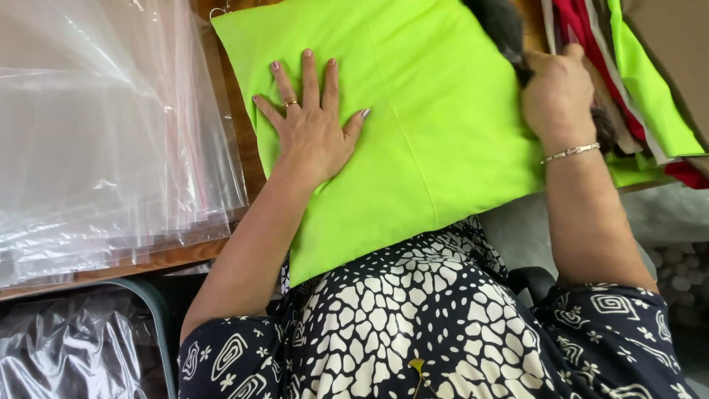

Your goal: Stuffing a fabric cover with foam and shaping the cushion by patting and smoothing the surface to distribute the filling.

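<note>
A bright lime-green fabric cover (436, 133) lies flat on a wooden table, its near edge hanging over my lap. My left hand (310, 122) presses flat on its left part, fingers spread, a ring on one finger. My right hand (557, 92), with a bracelet at the wrist, is closed on a dark grey furry piece (502, 26) at the cover's right edge.
A stack of clear plastic zip bags (111, 133) covers the table's left side. Red, white and green fabrics (628, 66) are piled at the right. A bin with crumpled plastic (74, 347) stands at lower left. The wooden table edge (177, 255) runs along the front.
</note>
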